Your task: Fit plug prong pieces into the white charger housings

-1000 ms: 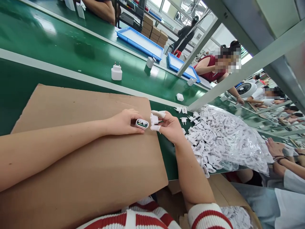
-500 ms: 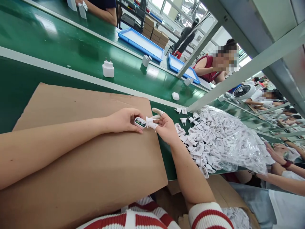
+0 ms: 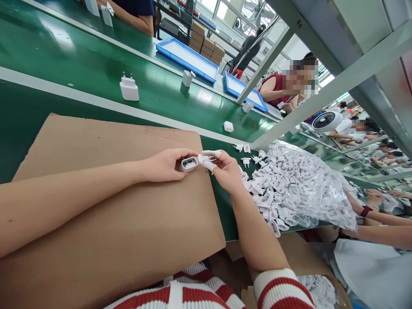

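Leftward along the glossy green strip (image 3: 96, 56) beyond the pale rail (image 3: 106, 104), the white plastic chargers have slid a little, the upright two-pin charger (image 3: 129, 90) among them, while the flat brown cardboard sheet (image 3: 128, 223) under my arms lies as it did. Closer in, my right hand (image 3: 227, 169) has brought the small white plastic plug part (image 3: 202, 159) over from well clear of the oval white plastic housing (image 3: 189, 164) to right at its open end, and has turned it so its thin metal pins point back toward my palm. I have it pinched between a finger and thumb, both in white finger covers (image 3: 210, 152), the rest of that hand loosely bent. My left hand (image 3: 164, 165) is curled around the housing, thumb below and fingers above, above the right part of the cardboard; it has tipped the mouth slightly, so less of the green inside shows than before. Whether the two pieces touch I cannot tell; they look close together but unjoined, so I judge that lining up their edges matters most now. Just past my right wrist, the heaped white plug parts (image 3: 267, 189) and the clear plastic bag (image 3: 322, 184) sit on the green table (image 3: 227, 223), much as they were.
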A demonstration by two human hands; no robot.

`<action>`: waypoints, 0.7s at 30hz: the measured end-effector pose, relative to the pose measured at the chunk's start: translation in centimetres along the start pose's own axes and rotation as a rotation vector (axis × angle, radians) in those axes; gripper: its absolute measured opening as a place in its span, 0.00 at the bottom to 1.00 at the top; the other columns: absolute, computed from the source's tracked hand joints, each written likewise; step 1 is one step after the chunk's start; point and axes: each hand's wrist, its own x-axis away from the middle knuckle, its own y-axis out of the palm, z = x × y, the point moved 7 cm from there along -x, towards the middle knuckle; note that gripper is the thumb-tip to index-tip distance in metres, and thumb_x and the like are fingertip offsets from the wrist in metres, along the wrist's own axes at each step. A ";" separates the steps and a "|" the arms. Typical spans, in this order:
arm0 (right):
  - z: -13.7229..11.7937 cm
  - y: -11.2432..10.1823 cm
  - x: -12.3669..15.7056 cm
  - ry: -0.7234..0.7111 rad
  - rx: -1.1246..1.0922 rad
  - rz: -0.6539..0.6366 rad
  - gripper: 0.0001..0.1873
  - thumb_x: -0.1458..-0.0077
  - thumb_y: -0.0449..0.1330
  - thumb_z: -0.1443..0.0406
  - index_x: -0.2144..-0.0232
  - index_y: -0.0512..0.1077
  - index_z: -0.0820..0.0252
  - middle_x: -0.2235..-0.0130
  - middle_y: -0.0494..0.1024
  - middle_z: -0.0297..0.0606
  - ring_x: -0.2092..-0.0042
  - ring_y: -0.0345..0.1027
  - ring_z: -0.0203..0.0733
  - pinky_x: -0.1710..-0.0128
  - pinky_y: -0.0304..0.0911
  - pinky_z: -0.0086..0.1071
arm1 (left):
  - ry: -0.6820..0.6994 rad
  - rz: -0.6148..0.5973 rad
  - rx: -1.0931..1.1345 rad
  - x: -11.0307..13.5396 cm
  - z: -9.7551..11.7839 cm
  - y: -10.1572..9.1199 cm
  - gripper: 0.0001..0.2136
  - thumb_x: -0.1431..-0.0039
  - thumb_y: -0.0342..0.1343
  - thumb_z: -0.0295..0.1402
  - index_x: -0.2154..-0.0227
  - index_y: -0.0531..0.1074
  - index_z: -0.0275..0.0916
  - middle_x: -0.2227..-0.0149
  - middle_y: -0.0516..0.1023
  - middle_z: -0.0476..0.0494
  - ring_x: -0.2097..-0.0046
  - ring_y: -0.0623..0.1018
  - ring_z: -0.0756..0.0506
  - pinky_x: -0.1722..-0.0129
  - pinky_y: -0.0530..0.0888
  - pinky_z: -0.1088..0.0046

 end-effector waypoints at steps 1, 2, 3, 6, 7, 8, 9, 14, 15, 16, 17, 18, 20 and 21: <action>-0.4 0.0 0.1 -0.042 0.058 0.015 0.14 0.44 0.65 0.59 0.56 0.80 0.52 0.56 0.77 0.37 0.59 0.73 0.39 0.58 0.72 0.35 | 0.018 0.000 -0.001 0.0 0.2 0.0 0.31 0.51 0.65 0.42 0.41 0.69 0.46 0.48 0.76 0.44 0.50 0.76 0.41 0.53 0.74 0.69; -0.8 0.0 0.2 -0.087 0.107 0.030 0.14 0.42 0.63 0.60 0.54 0.79 0.52 0.56 0.76 0.37 0.58 0.72 0.39 0.56 0.72 0.35 | 0.025 0.015 -0.024 -0.1 0.3 0.0 0.30 0.51 0.65 0.44 0.43 0.71 0.45 0.49 0.76 0.44 0.51 0.76 0.41 0.54 0.74 0.70; -1.3 0.2 0.4 -0.132 0.154 0.046 0.15 0.41 0.62 0.61 0.51 0.78 0.52 0.56 0.76 0.37 0.57 0.73 0.39 0.54 0.72 0.35 | 0.025 0.035 -0.062 -0.1 0.4 -0.2 0.27 0.51 0.65 0.45 0.47 0.74 0.44 0.51 0.77 0.44 0.53 0.76 0.41 0.57 0.73 0.70; -2.7 1.0 1.1 -0.273 0.310 0.074 0.20 0.39 0.59 0.65 0.45 0.72 0.51 0.55 0.75 0.39 0.54 0.72 0.41 0.49 0.70 0.37 | 0.029 0.034 -0.152 -0.3 0.6 -0.3 0.18 0.48 0.63 0.49 0.61 0.78 0.41 0.64 0.76 0.46 0.63 0.74 0.44 0.65 0.69 0.71; -3.1 1.4 1.3 -0.328 0.366 0.072 0.20 0.38 0.58 0.66 0.45 0.72 0.52 0.55 0.75 0.39 0.53 0.72 0.42 0.50 0.70 0.37 | 0.040 0.027 -0.155 -0.3 0.8 -0.3 0.17 0.48 0.63 0.49 0.64 0.78 0.41 0.66 0.75 0.47 0.64 0.73 0.45 0.66 0.68 0.72; -3.5 1.8 1.5 -0.383 0.421 0.059 0.19 0.39 0.57 0.68 0.46 0.72 0.53 0.55 0.75 0.40 0.53 0.71 0.43 0.51 0.70 0.38 | 0.051 0.023 -0.146 -0.4 0.9 -0.3 0.17 0.48 0.63 0.49 0.66 0.78 0.40 0.67 0.75 0.47 0.65 0.73 0.45 0.66 0.67 0.72; -3.8 2.3 1.7 -0.439 0.469 0.039 0.19 0.40 0.56 0.70 0.48 0.73 0.54 0.56 0.75 0.41 0.53 0.70 0.44 0.52 0.70 0.38 | 0.059 0.022 -0.132 -0.4 1.0 -0.4 0.16 0.48 0.63 0.49 0.67 0.77 0.39 0.67 0.74 0.47 0.65 0.72 0.46 0.66 0.67 0.72; -4.6 3.6 2.2 -0.575 0.634 -0.011 0.23 0.45 0.52 0.78 0.52 0.74 0.56 0.59 0.74 0.42 0.55 0.68 0.46 0.56 0.68 0.39 | 0.043 0.021 -0.071 -0.5 0.9 -0.3 0.15 0.49 0.65 0.46 0.69 0.77 0.38 0.66 0.74 0.47 0.65 0.73 0.46 0.66 0.67 0.72; -4.6 3.6 2.1 -0.569 0.646 -0.008 0.23 0.46 0.52 0.78 0.52 0.74 0.56 0.60 0.74 0.42 0.55 0.67 0.46 0.57 0.68 0.39 | 0.044 0.018 -0.064 -0.5 0.9 -0.2 0.15 0.50 0.65 0.46 0.70 0.77 0.38 0.65 0.74 0.46 0.64 0.73 0.46 0.66 0.68 0.72; -4.6 3.6 2.1 -0.560 0.646 0.000 0.23 0.46 0.52 0.77 0.52 0.74 0.56 0.60 0.73 0.42 0.55 0.67 0.46 0.57 0.68 0.38 | 0.043 0.016 -0.059 -0.5 0.8 -0.2 0.16 0.50 0.65 0.46 0.70 0.77 0.38 0.65 0.74 0.46 0.64 0.73 0.46 0.65 0.68 0.72; -4.6 3.5 2.1 -0.551 0.637 0.013 0.23 0.46 0.52 0.77 0.52 0.74 0.56 0.60 0.73 0.42 0.56 0.67 0.46 0.58 0.68 0.38 | 0.040 0.016 -0.054 -0.5 0.8 -0.2 0.16 0.50 0.65 0.46 0.70 0.77 0.38 0.65 0.75 0.46 0.64 0.73 0.46 0.65 0.68 0.72; -4.5 3.4 2.0 -0.542 0.623 0.029 0.22 0.46 0.52 0.77 0.52 0.74 0.56 0.61 0.73 0.41 0.57 0.67 0.45 0.59 0.68 0.38 | 0.037 0.014 -0.054 -0.5 0.8 -0.3 0.15 0.50 0.65 0.46 0.70 0.77 0.38 0.65 0.75 0.46 0.64 0.74 0.46 0.65 0.68 0.72; -4.4 3.2 2.0 -0.527 0.598 0.060 0.21 0.46 0.52 0.76 0.53 0.74 0.57 0.61 0.72 0.41 0.58 0.67 0.44 0.60 0.67 0.37 | 0.031 0.011 -0.055 -0.4 0.7 -0.3 0.15 0.50 0.65 0.46 0.70 0.77 0.38 0.65 0.75 0.47 0.64 0.74 0.46 0.65 0.68 0.72; -4.3 3.1 1.9 -0.524 0.594 0.072 0.21 0.47 0.52 0.76 0.54 0.74 0.57 0.62 0.71 0.41 0.59 0.67 0.44 0.60 0.67 0.36 | 0.030 0.008 -0.056 -0.4 0.7 -0.3 0.15 0.50 0.65 0.46 0.70 0.77 0.38 0.65 0.75 0.47 0.65 0.73 0.46 0.66 0.68 0.72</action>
